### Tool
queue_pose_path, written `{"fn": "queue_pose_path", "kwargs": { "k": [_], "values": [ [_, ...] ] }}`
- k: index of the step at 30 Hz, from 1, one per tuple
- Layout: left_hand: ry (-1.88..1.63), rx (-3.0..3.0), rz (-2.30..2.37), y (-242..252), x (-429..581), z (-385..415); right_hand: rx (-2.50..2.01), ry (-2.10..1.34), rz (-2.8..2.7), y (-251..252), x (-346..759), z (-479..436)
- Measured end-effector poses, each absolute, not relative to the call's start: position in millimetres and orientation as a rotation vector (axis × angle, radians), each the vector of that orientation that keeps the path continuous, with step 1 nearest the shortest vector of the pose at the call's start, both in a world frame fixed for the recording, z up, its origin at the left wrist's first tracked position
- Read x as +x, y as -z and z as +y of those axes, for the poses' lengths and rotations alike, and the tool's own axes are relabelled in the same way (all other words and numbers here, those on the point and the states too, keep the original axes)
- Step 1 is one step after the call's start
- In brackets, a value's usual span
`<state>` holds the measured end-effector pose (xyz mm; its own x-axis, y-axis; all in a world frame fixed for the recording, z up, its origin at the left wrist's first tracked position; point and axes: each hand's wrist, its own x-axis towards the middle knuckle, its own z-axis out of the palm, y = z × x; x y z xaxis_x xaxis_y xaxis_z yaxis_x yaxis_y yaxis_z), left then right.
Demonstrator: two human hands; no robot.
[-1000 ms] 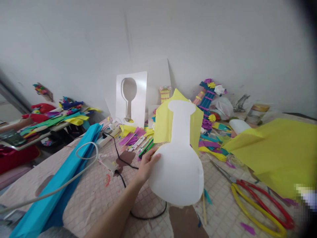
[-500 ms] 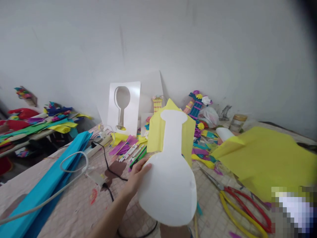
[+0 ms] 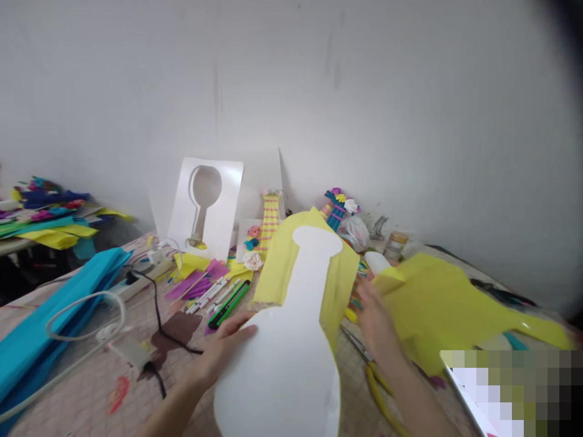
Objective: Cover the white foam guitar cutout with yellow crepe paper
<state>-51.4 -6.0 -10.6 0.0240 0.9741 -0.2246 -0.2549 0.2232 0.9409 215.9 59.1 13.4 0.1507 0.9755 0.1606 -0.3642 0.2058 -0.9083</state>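
Observation:
A white vase-shaped board (image 3: 282, 358) with a narrow neck is held up in front of me, yellow paper (image 3: 276, 273) showing behind its neck on both sides. My left hand (image 3: 232, 340) grips the board's left edge, thumb on the front. On the other side, my right hand (image 3: 371, 303) reaches near the right edge of the yellow paper; its fingertips are blurred and partly hidden, so its hold cannot be made out. Scissors with yellow handles (image 3: 380, 397) lie under my right forearm. A large yellow sheet (image 3: 437, 309) spreads to the right.
Blue paper (image 3: 59, 321), a white cable and a power strip (image 3: 132, 288) lie at left. A green cutter (image 3: 230, 303) and several markers (image 3: 209, 295) are near the middle. A cut-out white board (image 3: 225, 212) leans on the wall. A glass jar (image 3: 395, 246) stands behind.
My right hand has come into view beside the yellow paper. The white board has come lower and nearer, tilting slightly, with my left hand still on it. The view has shifted right.

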Motion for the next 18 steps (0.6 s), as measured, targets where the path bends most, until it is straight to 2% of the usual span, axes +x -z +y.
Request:
{"fn": "queue_pose_path", "kwargs": {
  "k": [6,18],
  "values": [
    [-1.051,1.011,1.178,11.5,-52.7,-3.4,-0.995,-1.201,-0.920,-19.8,201.5,80.9],
    [-0.986,1.385,1.268,18.2,-54.1,-4.4,-1.189,-0.877,-1.048,-34.9,201.8,73.2]
  ]
}}
